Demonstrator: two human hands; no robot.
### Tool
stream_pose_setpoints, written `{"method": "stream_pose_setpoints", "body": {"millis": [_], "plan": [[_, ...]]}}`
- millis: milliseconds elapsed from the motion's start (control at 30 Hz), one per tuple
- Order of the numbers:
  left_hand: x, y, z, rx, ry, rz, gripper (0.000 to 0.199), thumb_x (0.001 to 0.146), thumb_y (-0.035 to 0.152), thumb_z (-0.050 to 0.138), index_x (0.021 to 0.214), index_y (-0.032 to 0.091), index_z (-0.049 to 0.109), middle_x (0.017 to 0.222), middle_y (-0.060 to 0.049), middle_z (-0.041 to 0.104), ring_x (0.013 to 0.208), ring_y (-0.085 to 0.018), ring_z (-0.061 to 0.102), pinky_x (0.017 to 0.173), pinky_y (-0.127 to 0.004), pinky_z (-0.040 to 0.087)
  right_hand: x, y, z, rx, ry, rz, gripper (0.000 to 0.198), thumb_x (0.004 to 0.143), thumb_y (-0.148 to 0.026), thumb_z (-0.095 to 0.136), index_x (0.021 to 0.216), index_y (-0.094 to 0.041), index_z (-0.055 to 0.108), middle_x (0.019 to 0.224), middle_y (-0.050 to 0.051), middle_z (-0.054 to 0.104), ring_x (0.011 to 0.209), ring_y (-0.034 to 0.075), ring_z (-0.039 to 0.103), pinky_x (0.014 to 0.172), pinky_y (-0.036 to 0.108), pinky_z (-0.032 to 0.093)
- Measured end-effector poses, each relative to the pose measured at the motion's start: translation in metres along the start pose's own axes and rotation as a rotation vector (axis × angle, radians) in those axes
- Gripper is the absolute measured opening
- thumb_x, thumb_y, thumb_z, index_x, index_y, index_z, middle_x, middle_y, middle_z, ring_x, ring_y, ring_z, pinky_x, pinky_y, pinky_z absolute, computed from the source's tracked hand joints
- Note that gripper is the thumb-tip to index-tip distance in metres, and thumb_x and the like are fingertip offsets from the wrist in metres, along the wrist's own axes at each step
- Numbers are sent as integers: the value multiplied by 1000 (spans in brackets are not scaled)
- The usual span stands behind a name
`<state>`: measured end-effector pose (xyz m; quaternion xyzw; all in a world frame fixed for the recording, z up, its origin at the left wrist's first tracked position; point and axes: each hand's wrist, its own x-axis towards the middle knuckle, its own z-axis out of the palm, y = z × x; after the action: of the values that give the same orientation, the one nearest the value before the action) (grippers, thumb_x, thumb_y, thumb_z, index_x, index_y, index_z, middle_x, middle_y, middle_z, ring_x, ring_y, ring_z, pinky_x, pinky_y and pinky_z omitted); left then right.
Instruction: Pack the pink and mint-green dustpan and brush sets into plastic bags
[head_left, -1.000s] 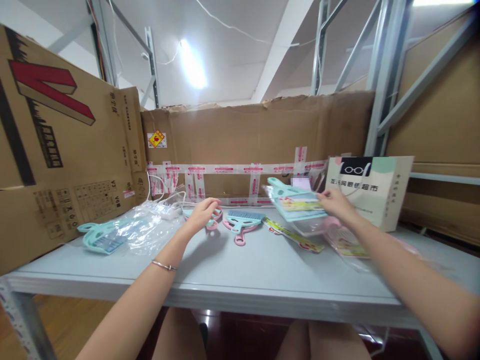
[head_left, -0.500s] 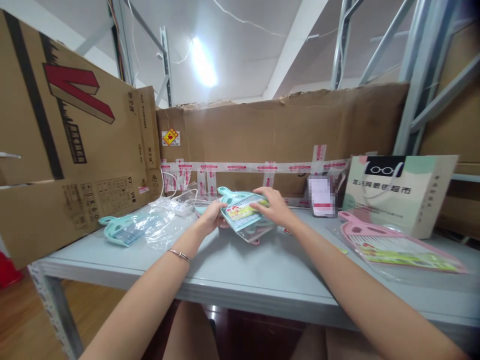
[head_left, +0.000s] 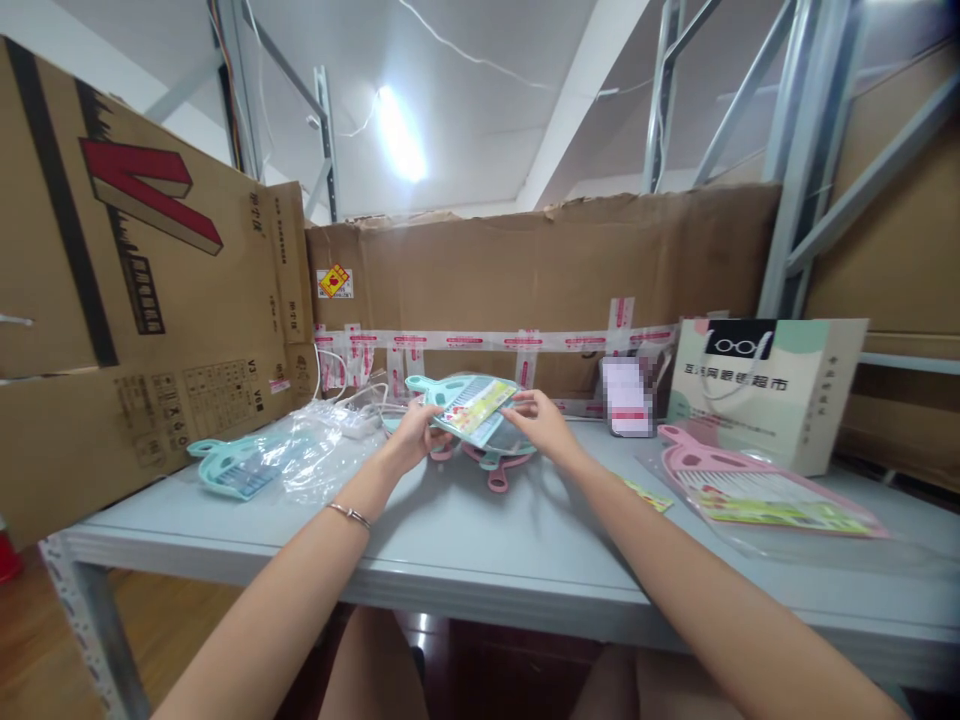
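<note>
A mint-green dustpan-and-brush set in a clear bag, with a colourful printed card on it, is held up over the table's middle. My left hand is closed on its left edge, thumb on top. At its right side, the fingers of my right hand pinch the edge by the card; whether they grip card or bag I cannot tell. Beneath lie more dustpans, with a pink handle pointing towards me. Crumpled clear plastic lies left, beside another mint dustpan.
On the right lie a bagged pink dustpan and a loose printed card, partly behind my forearm. A phone and a paper bag stand behind. Cardboard boxes wall the back and left of the grey table.
The mint set has turned and lifted slightly, uncovering the pink handles below. My right hand has drawn back to its right edge. The view has shifted a little to the right.
</note>
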<state>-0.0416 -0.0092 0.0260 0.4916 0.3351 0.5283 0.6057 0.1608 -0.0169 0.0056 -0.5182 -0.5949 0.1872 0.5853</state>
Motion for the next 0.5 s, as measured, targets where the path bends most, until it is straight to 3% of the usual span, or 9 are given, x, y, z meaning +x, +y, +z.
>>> {"method": "stream_pose_setpoints", "body": {"millis": [100,200,333,500], "plan": [[-2,-1,-1,41,-60,5,42,68,18,66,96,23,35,72,4,59,49,-9,57,45,-20,48,-3,-3,1,260,-68,261,27,64,-25,66,87,-20,52,71,1,66,73,19,64,62,28,44],[-6,1,-2,87,-134,1,46,69,28,71,95,23,33,80,0,62,58,-12,62,50,-22,50,-4,-4,-1,399,-100,409,24,64,-22,65,85,-21,53,75,1,68,74,18,65,56,26,42],[-12,5,-1,109,-244,8,52,67,36,75,96,21,35,94,-7,63,73,-15,66,60,-26,51,-2,-2,-4,477,-138,393,12,67,-23,62,76,-21,55,80,4,69,77,19,64,58,27,47],[-11,1,-4,133,-297,62,58,63,26,78,102,22,36,85,-4,63,66,-14,64,51,-21,44,1,-2,-4,472,-91,403,16,66,-23,59,80,-23,52,74,1,67,67,17,62,54,27,46]]}}
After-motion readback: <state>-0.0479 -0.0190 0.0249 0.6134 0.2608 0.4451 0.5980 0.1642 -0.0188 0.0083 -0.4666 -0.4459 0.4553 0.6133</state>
